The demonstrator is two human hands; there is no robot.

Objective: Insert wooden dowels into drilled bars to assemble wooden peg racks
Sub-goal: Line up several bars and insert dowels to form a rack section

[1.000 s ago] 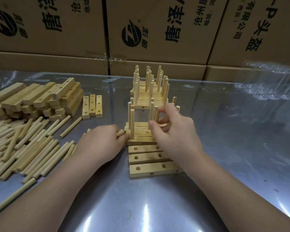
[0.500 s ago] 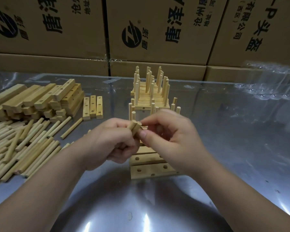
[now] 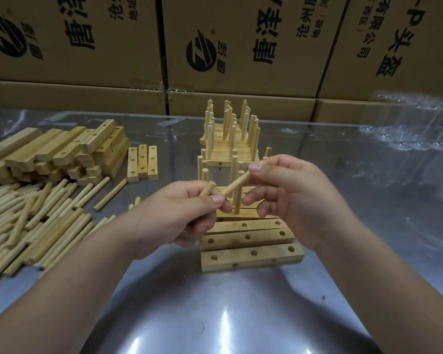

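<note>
Two hands are raised above the work, forearms coming in from the lower corners. The left hand [image 3: 179,218] is curled into a fist round the gripped dowel [image 3: 207,190]. Only that dowel's upper end shows above the knuckles; the rest is hidden in the palm, and I cannot tell if more than one is held.

The right hand [image 3: 292,200] pinches the slanted dowel [image 3: 237,184] near its upper end between thumb and forefinger, other fingers loosely curled below. The dowel's lower end points at the left thumb; whether they touch is unclear.

Beneath the hands, drilled bars lie side by side on the metal table [image 3: 215,315]. The nearest bar [image 3: 251,257] shows three open top holes and more in its side face. The two behind it also have open holes. Farther bars are partly hidden by the fingers. One upright dowel [image 3: 237,203] stands in a bar between the hands.

Beyond them are the finished racks [image 3: 230,135], a thicket of pegs that is hard to count.

Left side: the loose dowels [image 3: 23,221], cut off by the frame edge, the stacked bars [image 3: 56,154], and three spare bars [image 3: 141,163] laid together. Right side: clear plastic [image 3: 414,129], contents hard to make out. At the back stand cardboard boxes [image 3: 241,47], print cropped at the top.
</note>
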